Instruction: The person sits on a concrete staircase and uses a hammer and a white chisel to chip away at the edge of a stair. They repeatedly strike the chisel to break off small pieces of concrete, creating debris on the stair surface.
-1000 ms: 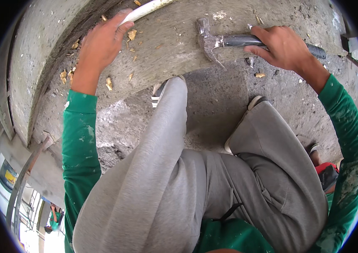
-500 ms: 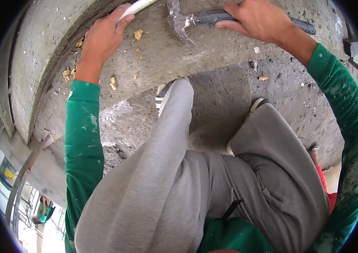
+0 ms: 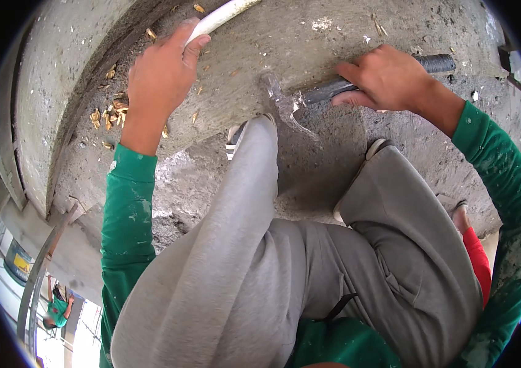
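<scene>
A white pipe-like rod (image 3: 224, 16) is gripped at its near end by my left hand (image 3: 162, 76), fingers wrapped round it. The rod's far end runs up out of the picture. My right hand (image 3: 386, 80) is closed round the dark handle of a claw hammer (image 3: 322, 92). The hammer lies roughly level, its worn, whitish-stained head toward the left and its claw pointing down toward my shoe. The butt of the handle sticks out past my right hand. Hammer head and rod are apart.
A curved concrete wall (image 3: 58, 73) rises at the left. Yellowish wood chips (image 3: 116, 110) lie along its foot on the rough concrete step (image 3: 242, 67). My shoes stand on a lower grey surface. One person's red-clad leg (image 3: 478, 257) is at right; another person in green (image 3: 58, 310) is far lower left.
My right hand and the hammer have come down toward me, the hammer head also a little rightward. My left hand with the rod has shifted slightly right and down.
</scene>
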`<state>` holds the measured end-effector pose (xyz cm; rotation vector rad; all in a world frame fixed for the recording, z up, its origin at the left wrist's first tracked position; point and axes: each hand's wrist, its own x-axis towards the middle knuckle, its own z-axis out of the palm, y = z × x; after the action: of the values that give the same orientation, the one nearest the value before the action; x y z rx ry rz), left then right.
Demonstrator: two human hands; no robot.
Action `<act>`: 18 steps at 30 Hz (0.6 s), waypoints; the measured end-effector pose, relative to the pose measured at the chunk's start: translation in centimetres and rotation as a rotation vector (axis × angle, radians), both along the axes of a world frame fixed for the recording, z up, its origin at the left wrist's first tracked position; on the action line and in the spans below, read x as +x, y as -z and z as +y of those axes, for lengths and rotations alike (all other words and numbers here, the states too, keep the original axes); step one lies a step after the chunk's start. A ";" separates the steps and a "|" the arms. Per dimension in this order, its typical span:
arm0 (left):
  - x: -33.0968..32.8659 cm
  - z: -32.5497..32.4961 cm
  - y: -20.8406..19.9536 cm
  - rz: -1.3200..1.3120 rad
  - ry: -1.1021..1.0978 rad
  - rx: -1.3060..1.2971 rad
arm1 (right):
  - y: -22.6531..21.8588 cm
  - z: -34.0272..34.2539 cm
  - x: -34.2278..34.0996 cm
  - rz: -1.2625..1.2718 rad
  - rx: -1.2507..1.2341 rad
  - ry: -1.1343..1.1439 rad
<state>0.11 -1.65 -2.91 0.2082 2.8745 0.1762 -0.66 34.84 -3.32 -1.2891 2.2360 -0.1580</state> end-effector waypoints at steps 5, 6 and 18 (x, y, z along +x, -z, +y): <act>3.6 4.2 -1.0 -0.229 -0.335 0.298 | -0.1 1.4 0.4 -0.281 -0.071 0.368; 4.4 4.5 -1.3 -0.313 -0.408 0.380 | 0.1 1.6 0.5 -0.399 -0.113 0.466; 0.9 5.6 -0.8 -0.043 -0.064 0.294 | 0.2 1.6 2.5 -0.737 -0.049 0.785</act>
<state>0.99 3.91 -2.12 0.1637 2.8030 0.6090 1.81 36.44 -3.53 -0.2096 1.9282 -0.8255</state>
